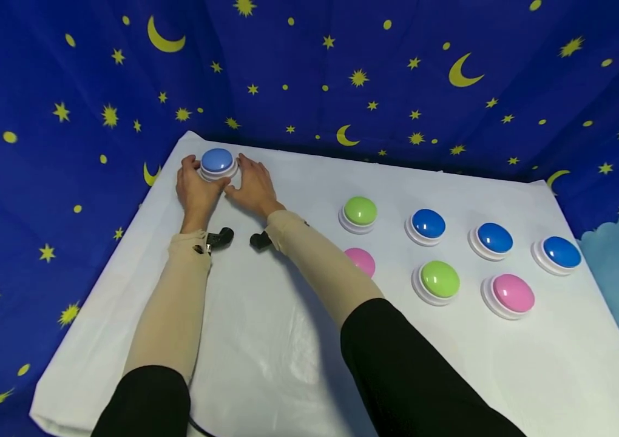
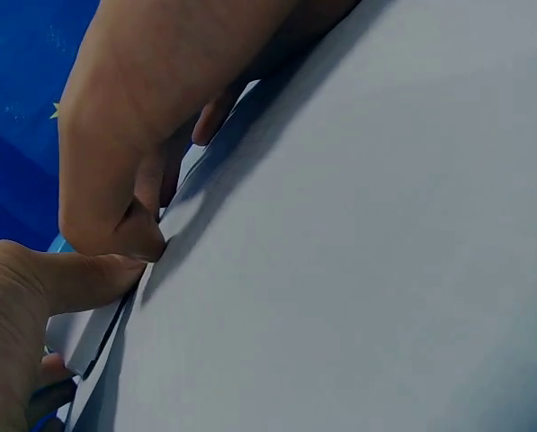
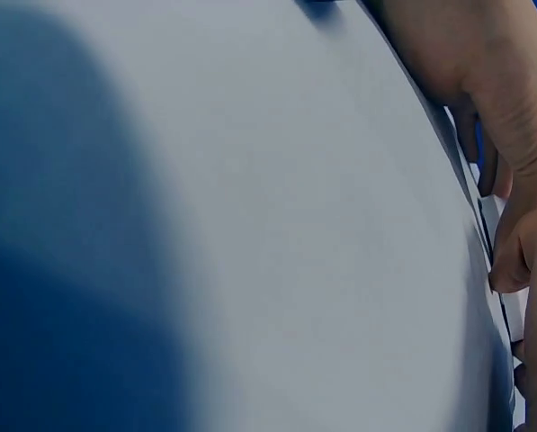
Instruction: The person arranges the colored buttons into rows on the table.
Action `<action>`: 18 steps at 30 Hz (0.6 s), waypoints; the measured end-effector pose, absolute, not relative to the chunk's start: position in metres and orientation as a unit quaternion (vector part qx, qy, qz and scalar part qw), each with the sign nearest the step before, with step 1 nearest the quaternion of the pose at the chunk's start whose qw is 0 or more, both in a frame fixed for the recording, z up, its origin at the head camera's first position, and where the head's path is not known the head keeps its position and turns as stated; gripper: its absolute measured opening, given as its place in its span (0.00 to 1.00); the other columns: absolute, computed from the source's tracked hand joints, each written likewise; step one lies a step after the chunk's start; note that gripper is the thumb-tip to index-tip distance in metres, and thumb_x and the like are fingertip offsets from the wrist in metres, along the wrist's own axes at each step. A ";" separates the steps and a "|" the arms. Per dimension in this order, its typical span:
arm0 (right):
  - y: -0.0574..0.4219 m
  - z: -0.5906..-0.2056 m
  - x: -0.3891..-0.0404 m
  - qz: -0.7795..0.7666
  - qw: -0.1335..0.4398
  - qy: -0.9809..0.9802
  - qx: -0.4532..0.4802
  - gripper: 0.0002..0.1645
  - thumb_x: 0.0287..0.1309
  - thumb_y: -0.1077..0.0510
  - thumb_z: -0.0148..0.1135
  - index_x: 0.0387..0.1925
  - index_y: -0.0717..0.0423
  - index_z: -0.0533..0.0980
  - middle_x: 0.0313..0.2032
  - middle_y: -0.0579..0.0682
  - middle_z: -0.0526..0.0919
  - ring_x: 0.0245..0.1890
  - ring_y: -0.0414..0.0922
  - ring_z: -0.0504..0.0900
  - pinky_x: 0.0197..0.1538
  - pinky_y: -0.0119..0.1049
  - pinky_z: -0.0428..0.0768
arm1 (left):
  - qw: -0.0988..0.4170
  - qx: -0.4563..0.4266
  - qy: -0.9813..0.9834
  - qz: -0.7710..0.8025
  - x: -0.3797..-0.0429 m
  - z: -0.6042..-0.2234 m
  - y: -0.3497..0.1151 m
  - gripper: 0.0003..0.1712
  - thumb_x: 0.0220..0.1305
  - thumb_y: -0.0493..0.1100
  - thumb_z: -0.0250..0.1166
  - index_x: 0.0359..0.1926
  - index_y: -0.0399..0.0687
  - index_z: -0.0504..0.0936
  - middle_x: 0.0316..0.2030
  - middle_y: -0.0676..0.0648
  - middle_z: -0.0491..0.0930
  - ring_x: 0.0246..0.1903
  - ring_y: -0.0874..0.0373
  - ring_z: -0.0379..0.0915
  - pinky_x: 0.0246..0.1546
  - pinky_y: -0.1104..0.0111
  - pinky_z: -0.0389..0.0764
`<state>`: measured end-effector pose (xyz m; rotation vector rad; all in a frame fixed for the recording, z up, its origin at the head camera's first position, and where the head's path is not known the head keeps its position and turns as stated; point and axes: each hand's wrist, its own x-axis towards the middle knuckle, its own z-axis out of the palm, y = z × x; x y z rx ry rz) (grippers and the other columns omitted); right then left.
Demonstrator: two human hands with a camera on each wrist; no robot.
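Note:
A round push button (image 1: 217, 161) with a light blue dome and white base sits near the table's back left corner. My left hand (image 1: 199, 189) holds its left side, with the thumb across the front of the base. From the right, my right hand (image 1: 257, 188) grips the same button, fingers along its side and thumb towards the front. In the left wrist view, the thumbs of the left hand (image 2: 16, 310) and right hand (image 2: 160, 126) come together before the white base (image 2: 75, 335). Much of the button is hidden behind the hands in both wrist views.
Right of the arms stand a green button (image 1: 360, 210), another green button (image 1: 440, 279), a pink button (image 1: 513, 293) and several darker blue buttons (image 1: 428, 224). My right forearm partly covers another pink button (image 1: 361, 261). A starry blue curtain (image 1: 309, 67) hangs behind the white-covered table (image 1: 266, 364).

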<state>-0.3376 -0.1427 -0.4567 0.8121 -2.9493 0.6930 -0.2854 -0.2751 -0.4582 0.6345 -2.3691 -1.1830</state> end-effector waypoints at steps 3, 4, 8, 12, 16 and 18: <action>-0.138 -0.455 -0.331 0.225 0.001 -0.936 0.270 0.50 0.67 0.42 0.64 0.81 0.58 0.56 0.77 0.52 0.68 0.79 0.45 0.63 0.83 0.38 0.51 | 0.214 0.222 -0.851 -0.426 -0.280 -0.458 -0.271 0.52 0.53 0.42 0.82 0.74 0.41 0.64 0.67 0.38 0.74 0.72 0.45 0.65 0.76 0.54 0.60; -0.135 -0.455 -0.329 0.223 -0.001 -0.936 0.271 0.50 0.67 0.42 0.64 0.81 0.58 0.56 0.78 0.52 0.67 0.79 0.45 0.63 0.83 0.39 0.50 | 0.214 0.217 -0.852 -0.426 -0.279 -0.458 -0.270 0.52 0.53 0.42 0.82 0.74 0.41 0.64 0.66 0.37 0.74 0.71 0.44 0.65 0.75 0.54 0.60; -0.130 -0.451 -0.315 0.220 -0.020 -0.935 0.276 0.54 0.67 0.40 0.66 0.82 0.59 0.54 0.79 0.54 0.64 0.81 0.46 0.60 0.84 0.41 0.49 | 0.217 0.198 -0.859 -0.419 -0.269 -0.457 -0.263 0.54 0.51 0.44 0.84 0.75 0.37 0.65 0.64 0.34 0.73 0.69 0.42 0.63 0.74 0.53 0.62; -0.127 -0.448 -0.298 0.235 -0.024 -0.929 0.285 0.56 0.66 0.41 0.66 0.82 0.61 0.51 0.80 0.56 0.62 0.81 0.47 0.59 0.84 0.40 0.48 | 0.232 0.185 -0.867 -0.401 -0.256 -0.455 -0.257 0.55 0.49 0.45 0.86 0.73 0.30 0.69 0.62 0.30 0.71 0.67 0.39 0.61 0.73 0.52 0.60; -0.117 -0.451 -0.274 0.241 -0.019 -0.930 0.276 0.57 0.65 0.43 0.67 0.82 0.63 0.50 0.80 0.58 0.62 0.81 0.48 0.59 0.83 0.36 0.48 | 0.228 0.161 -0.874 -0.398 -0.238 -0.459 -0.250 0.52 0.47 0.48 0.87 0.68 0.27 0.74 0.60 0.30 0.70 0.65 0.38 0.60 0.71 0.50 0.61; -0.111 -0.454 -0.257 0.248 -0.027 -0.928 0.276 0.58 0.65 0.43 0.68 0.82 0.64 0.50 0.80 0.58 0.61 0.81 0.49 0.59 0.83 0.35 0.49 | 0.217 0.156 -0.874 -0.407 -0.222 -0.461 -0.247 0.51 0.46 0.49 0.87 0.66 0.27 0.75 0.59 0.31 0.69 0.65 0.39 0.60 0.70 0.49 0.61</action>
